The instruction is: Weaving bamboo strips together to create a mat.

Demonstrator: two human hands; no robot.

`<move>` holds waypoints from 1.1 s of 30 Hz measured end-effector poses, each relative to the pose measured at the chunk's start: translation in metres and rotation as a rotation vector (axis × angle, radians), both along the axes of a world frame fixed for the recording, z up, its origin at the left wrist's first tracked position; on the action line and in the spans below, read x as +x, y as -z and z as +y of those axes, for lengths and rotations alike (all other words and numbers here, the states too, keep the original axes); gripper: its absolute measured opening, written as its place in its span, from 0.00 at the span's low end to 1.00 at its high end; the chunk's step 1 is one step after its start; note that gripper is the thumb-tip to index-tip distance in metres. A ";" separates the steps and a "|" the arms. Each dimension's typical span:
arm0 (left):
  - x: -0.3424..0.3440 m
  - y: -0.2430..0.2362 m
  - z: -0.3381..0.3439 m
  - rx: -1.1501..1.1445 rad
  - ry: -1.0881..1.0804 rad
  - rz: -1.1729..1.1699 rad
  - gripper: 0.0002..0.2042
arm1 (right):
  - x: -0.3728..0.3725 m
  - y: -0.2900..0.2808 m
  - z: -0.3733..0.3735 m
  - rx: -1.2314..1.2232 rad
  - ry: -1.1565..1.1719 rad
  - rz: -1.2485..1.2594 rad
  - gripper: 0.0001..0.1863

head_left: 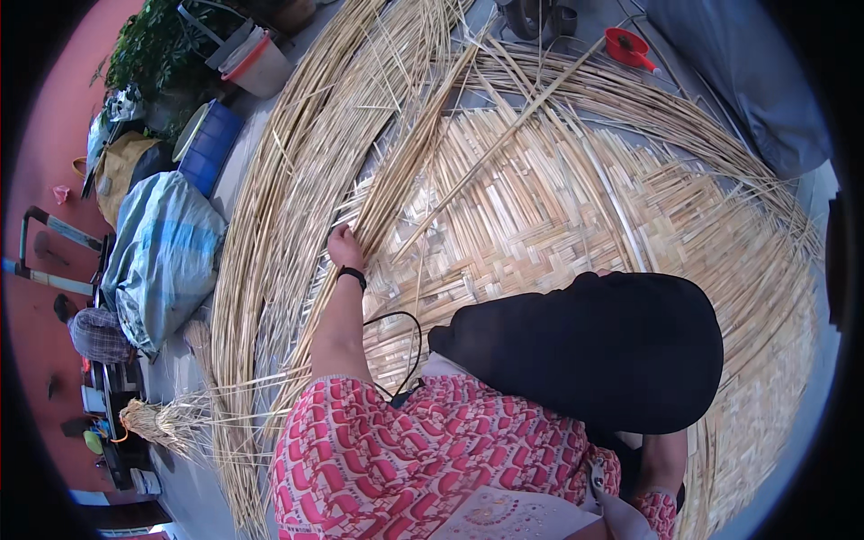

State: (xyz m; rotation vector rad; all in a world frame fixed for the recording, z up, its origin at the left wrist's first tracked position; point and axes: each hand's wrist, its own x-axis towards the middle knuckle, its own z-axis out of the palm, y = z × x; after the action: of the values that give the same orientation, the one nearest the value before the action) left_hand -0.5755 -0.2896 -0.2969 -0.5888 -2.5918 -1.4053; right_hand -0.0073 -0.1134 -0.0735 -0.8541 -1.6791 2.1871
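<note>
My left hand (345, 247), with a black band at the wrist, is closed on a bundle of long straw-coloured reed strips (396, 193). The bundle slants up and away, over the left edge of a large woven reed mat (513, 211). Loose strip ends poke out around the hand. My right forearm (664, 459) goes in behind a big black cloth-covered shape (594, 346), which hides the right hand. A small skin-coloured patch shows at that shape's upper edge; I cannot tell what it is.
Long loose reeds (270, 171) lie along the left and more reeds (621, 99) across the far side. A red dipper (627, 47) is at the far right. Leftward are a blue-white sack (162, 256), a blue crate (212, 144), a bucket (258, 67) and a tied straw bunch (160, 423).
</note>
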 end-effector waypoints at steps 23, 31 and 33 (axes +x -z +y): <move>0.077 -0.051 0.081 -0.146 0.679 -0.587 0.12 | -0.019 0.009 -0.052 -0.252 0.375 -0.106 0.29; 0.085 -0.029 0.124 0.056 0.838 -1.409 0.09 | -0.026 0.009 -0.026 -0.241 0.392 -0.058 0.30; 0.078 -0.032 0.122 0.111 0.782 -1.353 0.07 | -0.028 0.007 -0.019 -0.239 0.384 -0.042 0.30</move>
State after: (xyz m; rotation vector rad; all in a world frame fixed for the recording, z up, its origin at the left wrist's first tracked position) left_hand -0.4971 -0.1681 -0.2652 -0.8929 -3.2433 -2.9989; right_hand -0.0350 -0.1327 -0.0809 -1.1796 -1.1613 2.1295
